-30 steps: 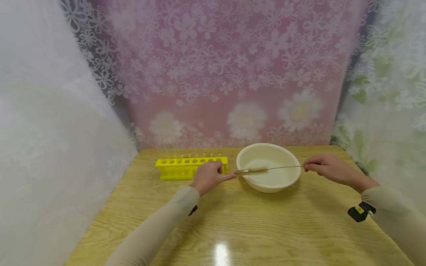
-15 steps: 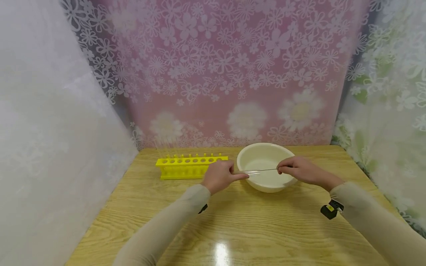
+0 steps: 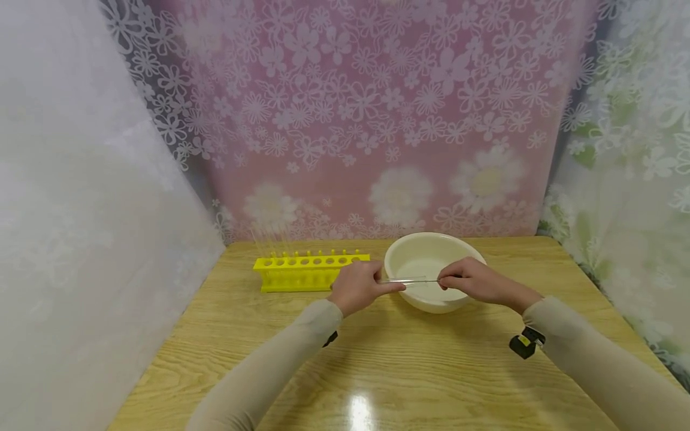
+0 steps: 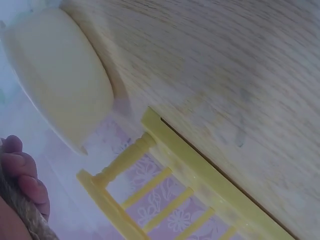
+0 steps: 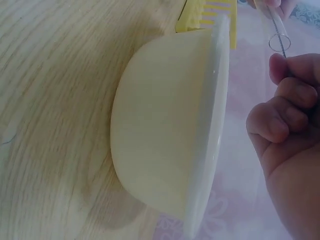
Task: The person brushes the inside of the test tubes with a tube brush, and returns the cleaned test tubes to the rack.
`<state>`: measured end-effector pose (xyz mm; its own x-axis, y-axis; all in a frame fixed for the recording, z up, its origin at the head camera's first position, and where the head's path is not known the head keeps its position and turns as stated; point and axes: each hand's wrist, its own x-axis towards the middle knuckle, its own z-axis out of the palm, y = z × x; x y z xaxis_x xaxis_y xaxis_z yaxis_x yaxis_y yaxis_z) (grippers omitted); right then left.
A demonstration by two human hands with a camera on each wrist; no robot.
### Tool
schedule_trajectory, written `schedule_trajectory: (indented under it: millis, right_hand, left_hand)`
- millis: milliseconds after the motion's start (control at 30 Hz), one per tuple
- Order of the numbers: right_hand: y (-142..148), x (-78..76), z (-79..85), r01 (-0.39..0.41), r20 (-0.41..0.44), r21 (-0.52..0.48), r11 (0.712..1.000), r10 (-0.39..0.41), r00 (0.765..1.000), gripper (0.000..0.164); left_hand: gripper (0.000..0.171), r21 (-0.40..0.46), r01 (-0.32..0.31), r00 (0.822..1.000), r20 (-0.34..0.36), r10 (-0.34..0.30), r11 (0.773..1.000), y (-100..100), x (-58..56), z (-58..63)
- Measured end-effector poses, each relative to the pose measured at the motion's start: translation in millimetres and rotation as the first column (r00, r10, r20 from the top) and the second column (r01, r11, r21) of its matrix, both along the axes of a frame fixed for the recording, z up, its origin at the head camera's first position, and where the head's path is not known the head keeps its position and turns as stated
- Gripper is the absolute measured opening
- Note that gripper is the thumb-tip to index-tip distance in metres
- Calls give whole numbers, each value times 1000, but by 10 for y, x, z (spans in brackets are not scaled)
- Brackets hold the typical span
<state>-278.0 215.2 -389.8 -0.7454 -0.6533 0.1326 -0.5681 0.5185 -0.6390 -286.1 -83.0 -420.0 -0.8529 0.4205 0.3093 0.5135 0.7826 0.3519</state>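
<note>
My left hand (image 3: 362, 287) grips a clear glass test tube (image 3: 414, 279) held nearly level above the left side of a cream basin (image 3: 433, 304). The tube's mouth faces right. Over the basin, my right hand (image 3: 474, 281) pinches the thin wire handle (image 5: 281, 46) of a test tube brush, close to the mouth. This wire runs into the tube. In the left wrist view the brush's bristles (image 4: 22, 206) show beside the curled left fingers (image 4: 29, 172). The right wrist view shows the tube's round rim just ahead of the right fingertips.
A yellow test tube rack (image 3: 293, 280) stands left of the basin, partly behind the left hand. Several clear tubes (image 3: 272, 242) stand upright in its left holes. Both sit on a wooden table (image 3: 409, 371), with flowered curtains (image 3: 372, 120) behind and at the sides.
My right hand has moved left, pushing the brush from near the tube's mouth deep into the tube. The left hand has shifted slightly right with the tube.
</note>
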Motion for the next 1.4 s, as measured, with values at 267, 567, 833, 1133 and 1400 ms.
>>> schedule_trajectory:
  millis: [267, 567, 833, 1133, 1400]
  right_hand:
    - [113, 44, 15, -1, -14, -24, 1000, 1, 1000, 23]
    - [560, 109, 41, 109, -21, -25, 994, -110, 994, 22]
    - [797, 108, 108, 176, -30, -27, 984, -176, 984, 22]
    - [983, 122, 143, 234, -54, 13, 972, -233, 971, 23]
    - [945, 123, 179, 244, -106, 33, 969, -239, 965, 27]
  left_hand:
    - [57, 7, 33, 999, -37, -33, 999, -10, 9, 12]
    - [56, 22, -15, 1000, -17, 16, 1000, -165, -34, -50]
    - [54, 41, -6, 999, -37, 8, 999, -210, -37, -24]
    - [58, 44, -14, 999, -35, 15, 999, -275, -57, -47]
    - [61, 51, -7, 1000, -15, 8, 999, -293, -49, -51]
